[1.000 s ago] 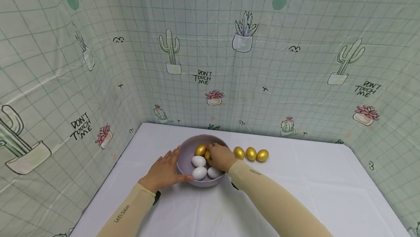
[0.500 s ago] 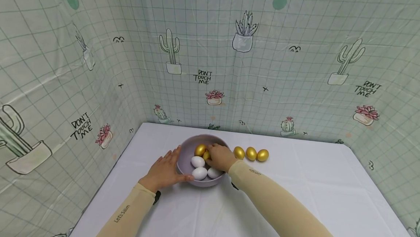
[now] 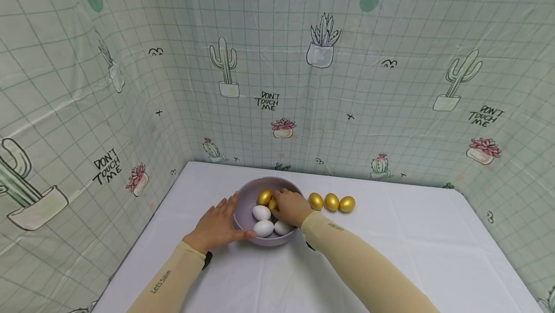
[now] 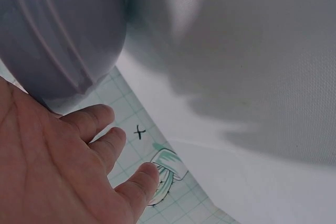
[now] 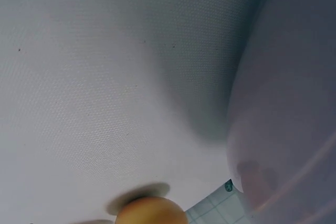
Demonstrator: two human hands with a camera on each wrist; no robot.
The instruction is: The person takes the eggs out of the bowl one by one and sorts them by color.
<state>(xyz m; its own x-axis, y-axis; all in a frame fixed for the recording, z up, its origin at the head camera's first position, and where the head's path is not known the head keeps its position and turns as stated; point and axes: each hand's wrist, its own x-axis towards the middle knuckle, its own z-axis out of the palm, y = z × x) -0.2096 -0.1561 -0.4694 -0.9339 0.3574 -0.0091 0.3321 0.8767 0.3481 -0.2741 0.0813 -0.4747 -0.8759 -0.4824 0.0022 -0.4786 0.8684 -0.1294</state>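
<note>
A mauve bowl (image 3: 246, 207) holds gold and white eggs. My left hand (image 3: 217, 226) steadies the bowl's left side, fingers straight and spread, thumb on the near rim. The bowl's outer wall (image 4: 68, 30) rises beside that palm in the left wrist view. Inside the bowl, the curled fingers of my right hand (image 3: 291, 208) grip a gold egg (image 3: 272, 204), which is partly hidden. Another gold egg (image 3: 264, 197) lies just left of it. Nearer me are a white egg (image 3: 261, 213), a second white egg (image 3: 263, 228) and a third white egg (image 3: 283, 228), partly covered by the hand.
Three gold eggs stand in a row on the white tabletop (image 3: 412, 236), right of the bowl; the middle gold egg (image 3: 331, 202) is one. In the right wrist view, a gold egg (image 5: 152, 212) shows at the bottom. A cactus-print curtain (image 3: 277, 72) encloses the table.
The gripped gold egg has shifted slightly left in the bowl, and the white egg beside it moved a little left too. My left hand has stayed in place.
</note>
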